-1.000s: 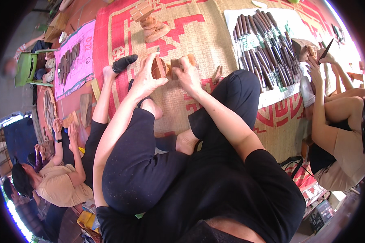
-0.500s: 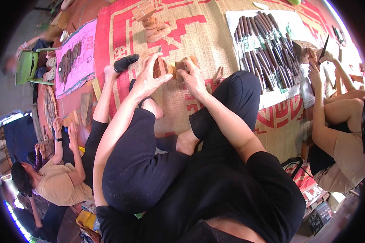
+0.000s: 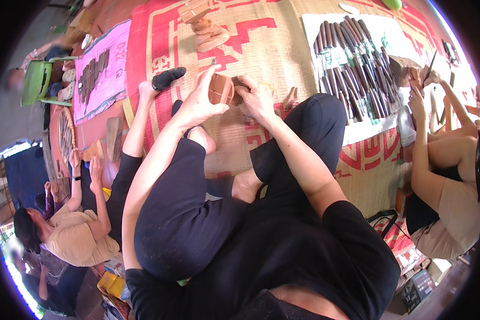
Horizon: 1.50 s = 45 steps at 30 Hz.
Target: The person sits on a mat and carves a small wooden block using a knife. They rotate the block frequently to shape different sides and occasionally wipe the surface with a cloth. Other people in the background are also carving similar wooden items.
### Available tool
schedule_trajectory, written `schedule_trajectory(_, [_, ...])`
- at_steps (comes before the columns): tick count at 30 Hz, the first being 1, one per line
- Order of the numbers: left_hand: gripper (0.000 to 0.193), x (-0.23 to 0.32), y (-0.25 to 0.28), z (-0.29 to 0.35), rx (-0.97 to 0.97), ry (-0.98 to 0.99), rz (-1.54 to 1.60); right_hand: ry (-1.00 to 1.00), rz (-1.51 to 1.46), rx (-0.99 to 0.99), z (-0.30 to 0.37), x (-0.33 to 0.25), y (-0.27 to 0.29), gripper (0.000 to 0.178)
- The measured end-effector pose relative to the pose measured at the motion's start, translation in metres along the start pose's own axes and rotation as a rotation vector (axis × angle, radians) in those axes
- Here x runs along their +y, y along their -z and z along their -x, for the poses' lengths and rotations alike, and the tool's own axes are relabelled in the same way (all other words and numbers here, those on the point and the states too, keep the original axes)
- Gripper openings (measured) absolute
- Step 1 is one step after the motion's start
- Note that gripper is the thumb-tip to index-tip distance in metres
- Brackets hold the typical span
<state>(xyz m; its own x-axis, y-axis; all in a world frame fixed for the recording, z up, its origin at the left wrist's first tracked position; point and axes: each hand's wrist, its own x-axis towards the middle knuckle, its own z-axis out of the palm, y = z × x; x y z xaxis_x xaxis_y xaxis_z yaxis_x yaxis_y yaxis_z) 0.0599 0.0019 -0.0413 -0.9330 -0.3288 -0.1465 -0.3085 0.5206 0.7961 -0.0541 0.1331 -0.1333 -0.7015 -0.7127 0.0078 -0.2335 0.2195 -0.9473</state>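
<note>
- The person (image 3: 282, 256) in black sits on a red and straw-coloured mat (image 3: 290, 56), and both arms reach forward over it.
- The left hand (image 3: 200, 102) has its fingers and thumb spread quite wide, in a curve like the letter C; between them it has hold of a reddish-brown block (image 3: 220, 89).
- This block is in front of the person, above the mat; one edge is rounded, and thin pale lines cross its face.
- The right hand (image 3: 256, 100) is just beside it, with the fingers bent and almost together on a darker brown piece (image 3: 240, 82). The hand covers most of this piece, so I cannot tell its full shape, nor whether it touches the block.
- Farther on the mat stands a carved figure (image 3: 210, 38) of light wood, with a square slab (image 3: 194, 10) at its top.
- Near the right knee lies a small wood scrap (image 3: 290, 99).
- To the right, many dark-handled tools (image 3: 352, 88) lie in rows on a white sheet (image 3: 352, 134).
- Beyond them, a co-worker (image 3: 445, 189) holds a dark blade (image 3: 431, 66).
- On the left side there are a pink cloth (image 3: 117, 50) with dark sticks (image 3: 94, 78) and a green chair (image 3: 34, 82).
</note>
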Motion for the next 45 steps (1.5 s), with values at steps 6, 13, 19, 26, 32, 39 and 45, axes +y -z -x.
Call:
schedule_trajectory(6, [0.089,-0.013,-0.002,-0.023,-0.016,-0.274,-0.140,0.100,0.479,-0.088,-0.009,0.000,0.015,0.034])
schedule_trajectory(13, [0.098,-0.015,-0.007,-0.010,-0.049,-0.169,-0.084,0.031,0.312,-0.057,-0.007,0.018,0.014,0.023])
schedule_trajectory(19, [0.099,-0.010,-0.013,-0.006,-0.012,-0.093,-0.078,0.120,0.222,-0.008,-0.001,0.003,0.013,0.019])
schedule_trajectory(26, [0.096,-0.006,-0.014,-0.011,-0.026,-0.062,-0.097,0.174,0.249,0.008,0.004,-0.011,0.016,0.018])
schedule_trajectory(32, [0.096,-0.017,-0.015,-0.010,-0.003,-0.075,-0.071,0.162,0.296,-0.012,0.006,0.007,0.014,0.019])
schedule_trajectory(39, [0.095,-0.016,-0.014,-0.009,-0.005,-0.073,-0.065,0.166,0.237,0.018,0.026,0.004,0.010,0.016])
schedule_trajectory(45, [0.095,-0.035,-0.019,-0.014,0.083,-0.026,0.024,0.131,0.241,-0.158,0.050,0.004,0.001,0.014])
